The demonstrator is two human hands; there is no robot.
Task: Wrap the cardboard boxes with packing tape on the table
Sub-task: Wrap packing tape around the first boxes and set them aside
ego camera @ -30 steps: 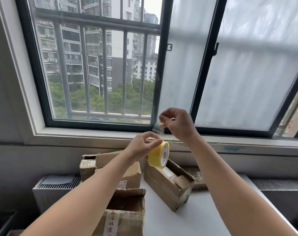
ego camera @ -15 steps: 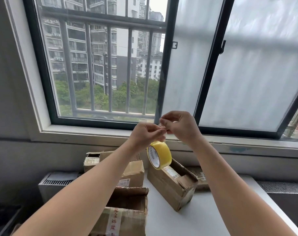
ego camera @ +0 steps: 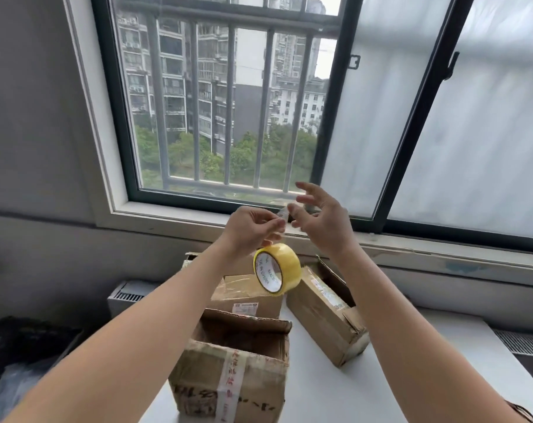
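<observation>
A yellow roll of packing tape hangs in the air just under my left hand. That hand pinches the clear loose tape end between thumb and fingertips. My right hand hovers beside the tape end with its fingers spread and holds nothing. Three cardboard boxes stand on the white table below. The near box has a raised flap and a strip of printed tape. A second box sits behind it. A long box lies at an angle to the right.
The window sill and barred window run right behind the hands. A white radiator stands left of the table, and a vent grille lies to the right. Dark bags are piled at lower left.
My right hand has let go of the tape end and spread its fingers. The left hand now pinches the end, and the roll hangs lower beneath it.
</observation>
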